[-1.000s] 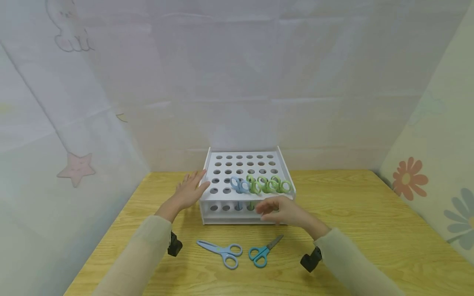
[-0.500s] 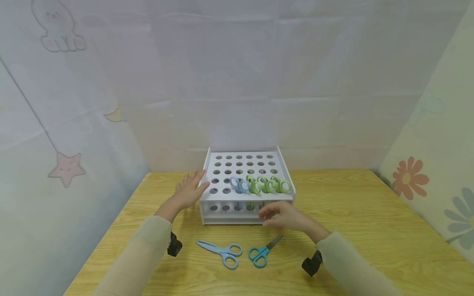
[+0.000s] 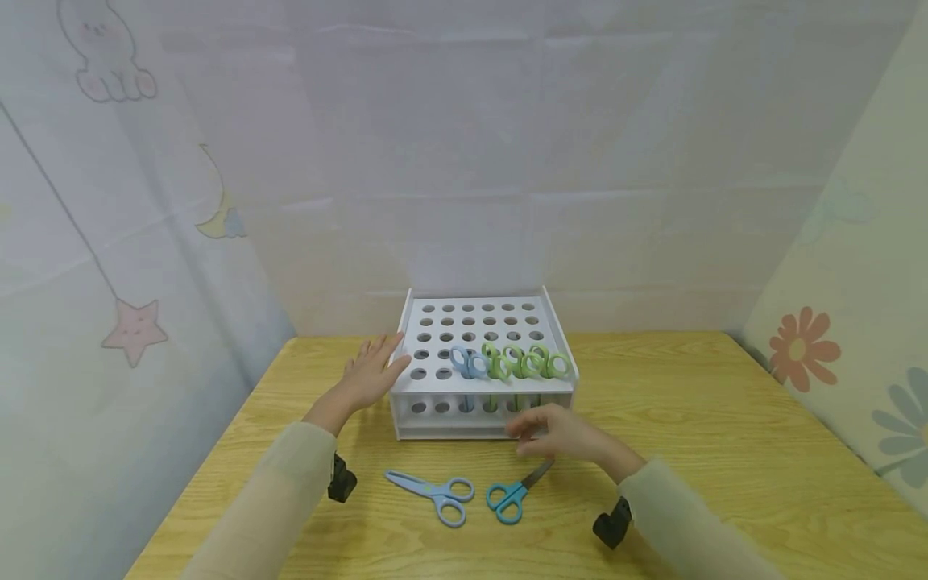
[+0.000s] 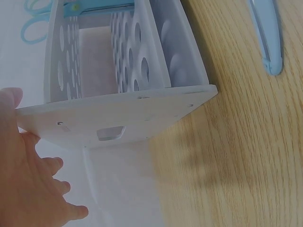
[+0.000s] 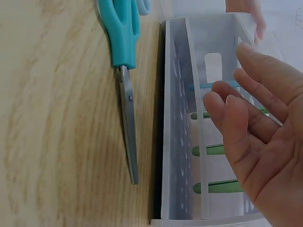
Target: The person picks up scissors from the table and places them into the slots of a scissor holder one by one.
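Observation:
A white rack [image 3: 430, 390] with rows of round holes stands on the table. One blue pair of scissors [image 3: 478, 366] and three green pairs of scissors [image 3: 500, 369] sit in its front row, handles up. My left hand [image 3: 368, 375] rests at the rack's left side panel [image 4: 118, 116], fingers spread, thumb at the top edge. In front of the rack hovers my right hand [image 3: 564, 435], fingers loosely bent and holding nothing. It overlaps the blade tip of the teal scissors [image 3: 510, 499] lying below. Left of these lies a light-blue pair of scissors [image 3: 433, 489], handles toward the right.
The wooden table [image 3: 667, 419] extends on both sides of the rack. A pale cloth backdrop [image 3: 464, 161] with printed figures closes off the back and sides. Small black cameras [image 3: 342, 478] are strapped to both wrists.
My right hand has drifted down and slightly right, away from the rack's front and toward the teal scissors. The left hand stays at the rack's side.

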Motion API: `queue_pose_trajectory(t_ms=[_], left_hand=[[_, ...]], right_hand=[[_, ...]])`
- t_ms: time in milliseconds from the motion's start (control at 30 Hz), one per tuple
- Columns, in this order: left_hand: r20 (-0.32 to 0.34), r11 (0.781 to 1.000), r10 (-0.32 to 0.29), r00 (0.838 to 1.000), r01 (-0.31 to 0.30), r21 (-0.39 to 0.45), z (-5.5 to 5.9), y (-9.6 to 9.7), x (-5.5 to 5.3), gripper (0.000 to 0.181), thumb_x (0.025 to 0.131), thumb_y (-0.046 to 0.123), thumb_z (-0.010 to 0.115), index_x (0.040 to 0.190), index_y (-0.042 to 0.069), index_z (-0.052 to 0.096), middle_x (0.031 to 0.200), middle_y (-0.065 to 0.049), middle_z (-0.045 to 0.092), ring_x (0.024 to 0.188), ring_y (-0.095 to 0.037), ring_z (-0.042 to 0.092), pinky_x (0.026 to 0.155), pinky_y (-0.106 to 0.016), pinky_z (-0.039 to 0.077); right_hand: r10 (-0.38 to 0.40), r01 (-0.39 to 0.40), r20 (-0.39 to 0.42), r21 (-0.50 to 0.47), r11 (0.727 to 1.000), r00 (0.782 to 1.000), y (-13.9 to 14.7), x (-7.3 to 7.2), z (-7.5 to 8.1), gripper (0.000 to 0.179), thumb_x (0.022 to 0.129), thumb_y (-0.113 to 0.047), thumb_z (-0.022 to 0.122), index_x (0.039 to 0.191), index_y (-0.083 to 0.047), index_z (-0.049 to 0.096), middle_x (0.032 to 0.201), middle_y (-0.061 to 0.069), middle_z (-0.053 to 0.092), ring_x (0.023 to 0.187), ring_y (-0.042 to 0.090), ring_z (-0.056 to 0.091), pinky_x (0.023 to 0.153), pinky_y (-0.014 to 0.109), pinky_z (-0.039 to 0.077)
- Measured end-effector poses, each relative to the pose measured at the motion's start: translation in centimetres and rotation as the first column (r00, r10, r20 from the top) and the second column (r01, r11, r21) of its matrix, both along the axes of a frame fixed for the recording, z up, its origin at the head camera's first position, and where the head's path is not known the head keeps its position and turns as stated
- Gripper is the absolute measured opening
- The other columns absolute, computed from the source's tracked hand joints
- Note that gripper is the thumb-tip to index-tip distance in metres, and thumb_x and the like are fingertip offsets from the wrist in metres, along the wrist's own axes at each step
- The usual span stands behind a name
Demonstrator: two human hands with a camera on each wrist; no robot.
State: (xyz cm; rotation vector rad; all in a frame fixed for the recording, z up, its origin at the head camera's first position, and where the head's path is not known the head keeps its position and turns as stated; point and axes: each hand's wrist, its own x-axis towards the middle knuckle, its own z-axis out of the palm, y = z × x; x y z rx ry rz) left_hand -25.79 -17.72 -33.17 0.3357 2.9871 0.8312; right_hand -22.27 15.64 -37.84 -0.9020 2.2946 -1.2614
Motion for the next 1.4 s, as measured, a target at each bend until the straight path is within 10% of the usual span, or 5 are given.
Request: queue_pose_trajectory(t_ms=[800,1400], left_hand=[[0.006,0.999,-0.013,1.000,0.013,0.032,-0.1,0.0,0.2,0.061,0.098,0.047,0.030,0.149,0.017,0.016,0.151,-0.019,0.007,0.135,-0.042,-0.004,0.099,-0.065,0.000],[0.004,0.999,-0.017,1.000,0.017,0.047,0.1,-0.1,0.4,0.061,0.098,0.045,0.032,0.149,0.016,0.016,0.150,-0.021,0.007,0.135,-0.041,-0.006,0.099,-0.066,0.002]], right_hand=[[0.047,-0.051,0.044,0.090,0.995,0.998,-0.5,0.6,-2.4,0.027,0.080,-0.010,0.071,0.107,-0.004,0.066,0.095,0.004,0.063,0.079,0.017,0.056,0.048,0.022,0.044],[0.080,-0.086,0.043,0.142,0.986,0.996,-0.7,0.8,-3.3,0.019,0.077,-0.012,0.074,0.096,-0.012,0.070,0.094,-0.006,0.062,0.086,0.011,0.058,0.072,0.026,0.048]])
